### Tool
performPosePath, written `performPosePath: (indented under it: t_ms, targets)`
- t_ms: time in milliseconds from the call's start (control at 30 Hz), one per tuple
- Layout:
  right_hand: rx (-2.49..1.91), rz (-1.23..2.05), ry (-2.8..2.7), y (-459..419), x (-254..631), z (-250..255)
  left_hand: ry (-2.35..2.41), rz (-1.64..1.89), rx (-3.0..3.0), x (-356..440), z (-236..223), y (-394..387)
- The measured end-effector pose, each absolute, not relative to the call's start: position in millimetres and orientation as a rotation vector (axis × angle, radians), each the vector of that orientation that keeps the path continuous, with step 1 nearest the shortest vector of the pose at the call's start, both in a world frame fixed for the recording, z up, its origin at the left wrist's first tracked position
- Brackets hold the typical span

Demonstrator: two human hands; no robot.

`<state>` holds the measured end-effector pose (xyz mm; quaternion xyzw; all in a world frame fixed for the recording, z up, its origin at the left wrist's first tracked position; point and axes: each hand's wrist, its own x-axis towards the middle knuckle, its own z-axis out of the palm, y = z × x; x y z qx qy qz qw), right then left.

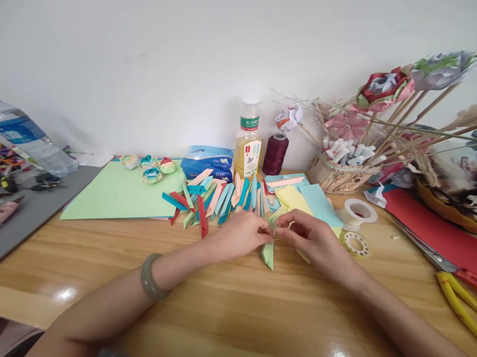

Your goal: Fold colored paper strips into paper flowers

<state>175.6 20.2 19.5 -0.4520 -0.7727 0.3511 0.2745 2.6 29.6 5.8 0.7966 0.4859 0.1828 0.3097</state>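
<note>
Over the middle of the table, my left hand [242,235] is closed on a light green folded paper strip [268,257], whose lower end sticks out below its fingertips. Opposite it, my right hand [318,242] has thumb and forefinger pinched together, almost touching the left fingertips. A thin pale line shows between the two hands, too fine to tell what it is. Just behind them lies a pile of folded paper strips [205,211] in red, blue, green and peach. Yellow paper [293,199] and light blue paper [317,198] lie behind my right hand.
Green paper sheets [117,191] carry several small paper flowers [151,175]. A tissue pack [207,162], drink bottle [248,141] and dark thread spool [275,155] stand along the wall. Rightward are tape rolls [357,212], scissors [458,273] and a basket [338,175] of paper flowers.
</note>
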Motion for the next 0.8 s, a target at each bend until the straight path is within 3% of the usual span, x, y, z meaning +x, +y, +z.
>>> performPosePath:
  t_ms: [133,300,500,667,800]
  targets:
    - [-1.221,1.091,-2.12,18,179,17,1.285,0.526,2.036,1,3,29]
    - [-1.191,1.05,-2.163,17,178,7,1.244,0.559,1.989,0,2,28]
    - [-1.178,0.457,-2.259,15,179,2,1.219,0.574,1.954,-1,1,30]
    - [-1.089,0.702,-2.345,14,175,5,1.228,0.576,1.972,-1,1,30]
    - [-1.134,0.623,-2.376,16,173,5,1.24,0.572,1.983,0,1,30]
